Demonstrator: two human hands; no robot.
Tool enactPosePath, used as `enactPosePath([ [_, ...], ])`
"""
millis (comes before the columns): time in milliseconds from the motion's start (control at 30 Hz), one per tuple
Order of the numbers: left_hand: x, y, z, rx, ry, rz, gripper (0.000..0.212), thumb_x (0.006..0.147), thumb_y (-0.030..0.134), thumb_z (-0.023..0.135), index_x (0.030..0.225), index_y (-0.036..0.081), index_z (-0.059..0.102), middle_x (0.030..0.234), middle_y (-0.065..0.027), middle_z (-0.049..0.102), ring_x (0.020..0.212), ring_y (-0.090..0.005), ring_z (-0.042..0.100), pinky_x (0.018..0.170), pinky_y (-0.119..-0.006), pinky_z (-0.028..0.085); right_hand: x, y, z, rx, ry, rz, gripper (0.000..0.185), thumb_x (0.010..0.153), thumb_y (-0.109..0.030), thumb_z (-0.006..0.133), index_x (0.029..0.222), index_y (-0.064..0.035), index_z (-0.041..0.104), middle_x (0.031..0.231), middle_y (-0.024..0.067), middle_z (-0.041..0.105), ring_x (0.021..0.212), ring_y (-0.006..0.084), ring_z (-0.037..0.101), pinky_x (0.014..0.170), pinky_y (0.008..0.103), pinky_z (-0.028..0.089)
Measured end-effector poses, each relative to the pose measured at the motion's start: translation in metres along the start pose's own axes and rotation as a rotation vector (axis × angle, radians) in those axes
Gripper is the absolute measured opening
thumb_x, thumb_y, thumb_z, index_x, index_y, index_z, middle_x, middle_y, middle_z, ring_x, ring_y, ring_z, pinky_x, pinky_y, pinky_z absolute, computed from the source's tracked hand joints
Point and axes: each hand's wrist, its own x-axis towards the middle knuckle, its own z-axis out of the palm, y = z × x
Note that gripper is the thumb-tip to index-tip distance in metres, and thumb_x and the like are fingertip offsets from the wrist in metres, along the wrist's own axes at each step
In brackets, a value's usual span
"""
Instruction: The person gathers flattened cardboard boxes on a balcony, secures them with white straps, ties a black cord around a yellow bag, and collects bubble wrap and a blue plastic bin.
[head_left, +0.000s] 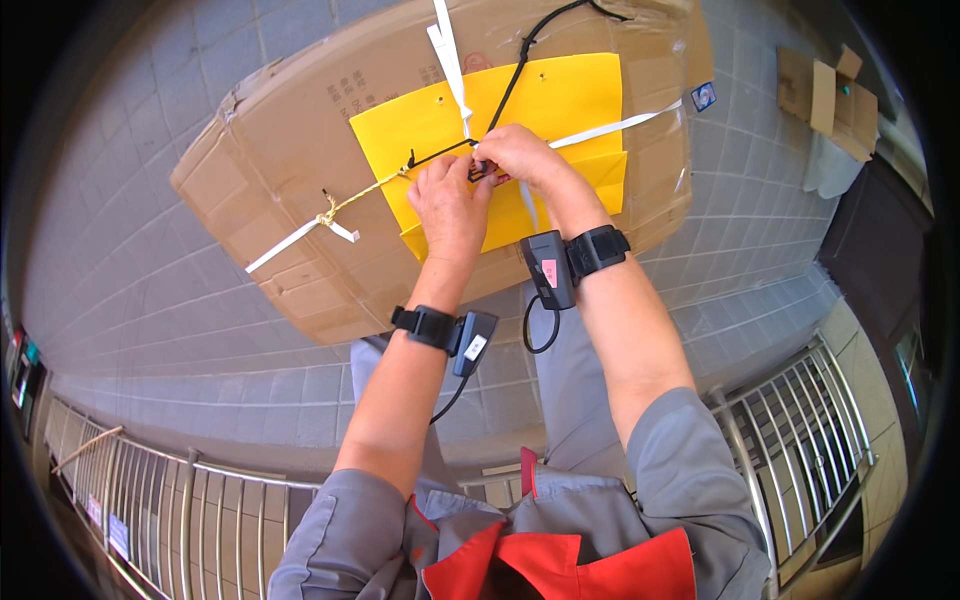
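Note:
A yellow paper bag (427, 135) lies flat on a large cardboard box (300, 142). Across the bag runs a black cord (511, 86), which meets white strapping (600, 133) near the middle. My right hand (521, 154) pinches the cord at this crossing. Close beside it, my left hand (450, 202) has its fingers and thumb around the dark, bunched part of the cord; a small red bit shows between the hands. The fingers hide the knot's details. To the left, a yellow twisted rope (367, 193) joins the black cord to another knotted white strap (285, 245).
Grey tiles (150, 247) surround the box. An open small carton (847, 109) stands at the upper right above a whitish container. Metal railings (240, 517) run behind me on the left, with another railing (802, 435) on the right. Strapped wrist devices (476, 341) trail black cables.

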Motion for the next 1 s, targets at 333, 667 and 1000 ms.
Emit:
enactPosePath([
  [333, 0.013, -0.004, 0.016, -0.249, -0.06, -0.22, 0.014, 0.075, 0.017, 0.063, 0.082, 0.005, 0.065, 0.077, -0.0083, 0.061, 0.079, -0.0243, 0.057, 0.075, -0.037, 0.035, 0.002, 0.013, 0.003, -0.262, 0.087, -0.159, 0.029, 0.08, -0.025, 0.043, 0.081, -0.0049, 0.064, 0.082, 0.0121, 0.064, 0.079, 0.025, 0.06, 0.077, 0.0368, 0.04],
  [667, 0.023, -0.024, -0.012, -0.168, -0.089, 0.138, 0.011, 0.076, 0.011, 0.061, 0.071, 0.001, 0.062, 0.084, -0.0082, 0.061, 0.076, -0.0209, 0.056, 0.068, -0.03, 0.045, -0.013, 0.021, 0.009, -0.558, 0.344, -0.475, 0.021, 0.081, -0.016, 0.045, 0.087, 0.0007, 0.056, 0.087, 0.0203, 0.06, 0.086, 0.0357, 0.055, 0.08, 0.0426, 0.04],
  [1000, 0.023, -0.026, -0.014, -0.891, -0.368, -0.429, 0.01, 0.075, 0.007, 0.058, 0.067, 0.0, 0.059, 0.085, -0.0044, 0.059, 0.074, -0.0102, 0.053, 0.067, -0.021, 0.042, -0.029, 0.037, 0.046, -0.287, 0.824, -0.748, 0.026, 0.068, -0.003, 0.062, 0.094, -0.0049, 0.056, 0.101, 0.0104, 0.056, 0.097, 0.0315, 0.049, 0.085, 0.0409, 0.037],
])
